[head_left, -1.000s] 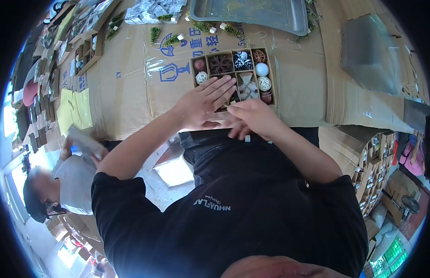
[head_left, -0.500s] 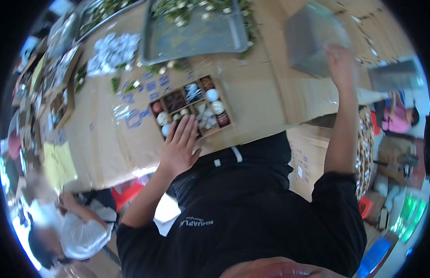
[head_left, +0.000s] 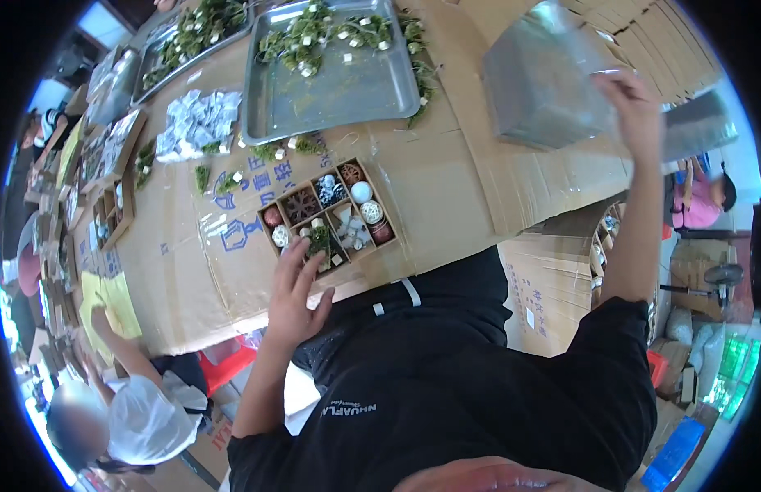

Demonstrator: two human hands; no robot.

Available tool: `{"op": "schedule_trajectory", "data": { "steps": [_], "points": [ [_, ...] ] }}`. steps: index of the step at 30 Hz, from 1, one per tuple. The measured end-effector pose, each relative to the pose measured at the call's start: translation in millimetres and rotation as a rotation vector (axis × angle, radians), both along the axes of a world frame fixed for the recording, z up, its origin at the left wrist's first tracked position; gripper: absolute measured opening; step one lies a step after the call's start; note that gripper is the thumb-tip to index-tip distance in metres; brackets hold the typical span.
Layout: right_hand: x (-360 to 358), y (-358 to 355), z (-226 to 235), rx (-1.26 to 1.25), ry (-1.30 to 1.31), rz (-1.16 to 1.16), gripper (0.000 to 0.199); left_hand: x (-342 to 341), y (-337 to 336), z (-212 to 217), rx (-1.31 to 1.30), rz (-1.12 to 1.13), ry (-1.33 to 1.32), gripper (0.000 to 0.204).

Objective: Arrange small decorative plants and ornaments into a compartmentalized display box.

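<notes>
A brown cardboard compartment box sits on the table in front of me. Its cells hold small balls in white, red and brown, a brown snowflake, a frosted pine cone, a pale star-shaped ornament and green sprigs with cream cubes. My left hand rests with spread fingers over the box's near left corner and hides part of it. Off to the right, my right hand pinches, somewhat blurred, at the edge of a clear plastic cover on a tall stack of clear plastic covers.
A grey metal tray with green sprigs lies beyond the box, with another sprig-filled tray farther left. Beside them is a pile of small silvery packets. Other filled boxes line the left. A co-worker sits at lower left.
My right hand has shifted right at the stack of covers. My left hand has drawn back slightly toward me, its fingers more spread, baring more of the green sprigs.
</notes>
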State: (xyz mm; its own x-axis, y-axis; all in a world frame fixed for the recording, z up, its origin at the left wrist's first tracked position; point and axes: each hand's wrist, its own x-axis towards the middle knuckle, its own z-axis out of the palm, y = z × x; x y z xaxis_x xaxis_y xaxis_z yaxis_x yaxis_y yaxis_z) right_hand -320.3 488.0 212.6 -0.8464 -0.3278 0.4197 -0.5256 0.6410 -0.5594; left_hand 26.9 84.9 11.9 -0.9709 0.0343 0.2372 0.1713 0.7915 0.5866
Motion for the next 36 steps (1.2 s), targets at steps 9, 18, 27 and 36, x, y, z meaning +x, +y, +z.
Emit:
{"op": "schedule_trajectory", "data": {
  "steps": [9, 18, 27, 36],
  "points": [
    [119.8, -127.4, -86.9, -1.064, -1.251, 0.963, 0.031, -2.3, 9.8, 80.7, 1.430, 0.067, -0.111, 0.097],
    [119.2, -222.2, -235.8, -0.653, -0.997, 0.189, 0.049, -37.6, -27.5, 3.9, 0.654, 0.718, -0.206, 0.063],
    [140.0, -230.0, -251.1, 0.173, -0.352, 0.091, 0.050, -17.5, -32.7, -45.2, 0.444, 0.751, -0.471, 0.056],
    [200.3, -247.4, -239.0, 0.133, -0.506, 0.151, 0.039, -0.7, -8.4, -1.9, -0.288, 0.774, 0.045, 0.064]
  ]
}}
